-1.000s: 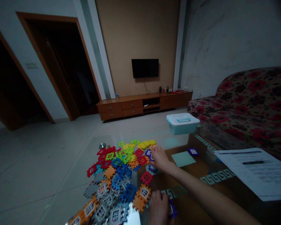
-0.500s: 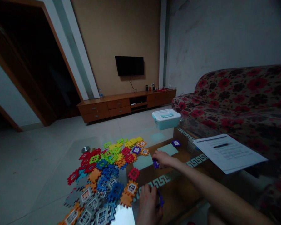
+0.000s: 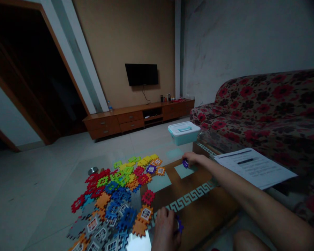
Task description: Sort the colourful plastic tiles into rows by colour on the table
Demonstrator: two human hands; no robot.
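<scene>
A heap of coloured interlocking tiles [image 3: 115,195] covers the left part of a glass-topped table [image 3: 199,209]. My right hand [image 3: 192,159] reaches far across the table and is closed on a purple tile [image 3: 185,163] beside a pale green square. My left hand [image 3: 165,230] rests near the table's front edge, next to an orange tile, with its fingers closed on another purple tile [image 3: 179,225].
A teal box with a white lid [image 3: 183,132] stands at the table's far end. Printed sheets [image 3: 253,166] lie on the right. A flowered sofa [image 3: 264,111] runs along the right side. A wooden TV cabinet [image 3: 138,116] and wall TV [image 3: 141,74] are beyond.
My right hand has moved from the tile heap to the far right, and is now closed on a purple tile where one lay by the green square. The view has swung right.
</scene>
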